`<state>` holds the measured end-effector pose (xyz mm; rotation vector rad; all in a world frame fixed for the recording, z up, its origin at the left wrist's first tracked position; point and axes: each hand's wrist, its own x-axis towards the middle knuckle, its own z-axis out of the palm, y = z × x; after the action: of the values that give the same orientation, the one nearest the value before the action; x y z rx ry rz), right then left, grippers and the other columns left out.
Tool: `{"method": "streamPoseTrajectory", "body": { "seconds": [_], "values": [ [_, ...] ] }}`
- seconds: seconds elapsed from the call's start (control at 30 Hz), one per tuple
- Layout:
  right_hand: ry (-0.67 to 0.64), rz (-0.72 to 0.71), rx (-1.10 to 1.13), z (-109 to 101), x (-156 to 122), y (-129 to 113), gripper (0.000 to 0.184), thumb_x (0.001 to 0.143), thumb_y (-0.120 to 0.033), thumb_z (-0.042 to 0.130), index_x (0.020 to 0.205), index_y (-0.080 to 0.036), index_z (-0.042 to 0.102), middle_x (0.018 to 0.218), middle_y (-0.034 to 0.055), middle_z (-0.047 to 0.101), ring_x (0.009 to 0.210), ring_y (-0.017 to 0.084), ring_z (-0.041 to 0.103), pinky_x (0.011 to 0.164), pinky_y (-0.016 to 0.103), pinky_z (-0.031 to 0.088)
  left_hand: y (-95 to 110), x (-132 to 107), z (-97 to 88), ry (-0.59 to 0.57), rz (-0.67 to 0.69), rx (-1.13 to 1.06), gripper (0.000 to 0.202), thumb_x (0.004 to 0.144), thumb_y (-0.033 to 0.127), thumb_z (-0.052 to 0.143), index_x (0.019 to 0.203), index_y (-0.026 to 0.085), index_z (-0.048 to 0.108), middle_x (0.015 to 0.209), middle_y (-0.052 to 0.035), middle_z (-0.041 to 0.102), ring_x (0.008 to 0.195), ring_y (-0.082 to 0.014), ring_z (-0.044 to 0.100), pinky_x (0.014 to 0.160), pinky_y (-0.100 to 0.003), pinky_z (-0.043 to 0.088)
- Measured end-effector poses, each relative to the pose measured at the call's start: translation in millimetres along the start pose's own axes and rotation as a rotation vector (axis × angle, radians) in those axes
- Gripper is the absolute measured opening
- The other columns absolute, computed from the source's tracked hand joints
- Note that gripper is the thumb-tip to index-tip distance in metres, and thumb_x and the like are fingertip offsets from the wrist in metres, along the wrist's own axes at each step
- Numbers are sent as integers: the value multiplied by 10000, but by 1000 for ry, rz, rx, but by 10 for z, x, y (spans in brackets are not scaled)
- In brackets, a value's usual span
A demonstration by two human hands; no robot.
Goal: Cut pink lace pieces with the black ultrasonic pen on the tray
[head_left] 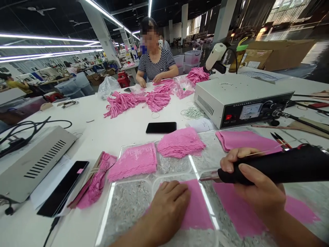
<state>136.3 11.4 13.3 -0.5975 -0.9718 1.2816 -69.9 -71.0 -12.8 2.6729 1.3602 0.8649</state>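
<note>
Left hand (169,206) on pink cloth (196,207) | tool (280,164) near corner | bare surface (219,207) alongside

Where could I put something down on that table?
There's bare white table left of the middle phone, between the pink strips and left lace stack. The grey mat is bare left of the left hand, below that stack. It's crowded around the right hand: pink cloth, black tool, metal box.
</note>
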Motion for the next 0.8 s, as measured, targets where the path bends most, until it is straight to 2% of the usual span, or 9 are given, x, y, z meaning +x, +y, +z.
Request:
{"method": "streamPoseTrajectory", "body": {
  "seconds": [0.13, 0.37, 0.8],
  "values": [
    [-44, -4, 1, -43, 5, 16, 113, 770, -270, 706, 860, -255, 639, 773, -6, 550, 619, 124, 543, 597, 286, 490, 26, 42, 120, -49, 34, 43, 234, 958, 145, 436, 1105, 102, 613, 1119, -112, 675, 908, -227, 609, 744, -378, 543],
    [-58, 9, 21, -38, 0, 53, 97, 788, -270, 687, 856, -254, 621, 773, -1, 528, 605, 129, 524, 585, 298, 479, -3, 22, 66, -158, 109, 88, 278, 944, 118, 431, 1177, 113, 584, 1192, -125, 648, 972, -213, 586, 799, -370, 523],
    [-127, 11, -2, -57, -8, 79, 83, 820, -255, 659, 880, -270, 603, 781, -1, 534, 613, 145, 537, 578, 316, 489, -5, 19, 60, -210, 131, 125, 290, 947, 137, 434, 1204, 108, 564, 1225, -128, 622, 968, -220, 564, 798, -371, 493]
  ]
}}
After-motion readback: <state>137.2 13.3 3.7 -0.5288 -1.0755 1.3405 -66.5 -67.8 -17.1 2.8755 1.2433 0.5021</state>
